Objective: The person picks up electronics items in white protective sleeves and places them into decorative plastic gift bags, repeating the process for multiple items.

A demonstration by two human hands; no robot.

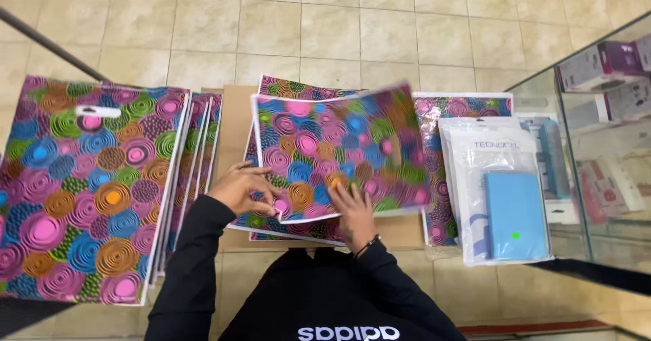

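Note:
A flat plastic bag (pixel 342 147) printed with bright pink, blue, green and orange circles is held tilted above a stack of the same bags (pixel 288 90). My left hand (pixel 242 186) pinches the bag's near left corner by its handle cut-out. My right hand (pixel 352 209) lies flat on the bag's near edge, fingers spread; a dark band is on its wrist. Both arms wear black sleeves. The stack rests on a brown cardboard surface (pixel 234 120).
A large pile of the same patterned bags (pixel 88 185) lies at the left. To the right are another patterned bag (pixel 468 107), clear packets (pixel 485 158) and a light blue flat item (pixel 515 215). A glass display case (pixel 603 137) with boxes stands far right. Beige floor tiles lie beyond.

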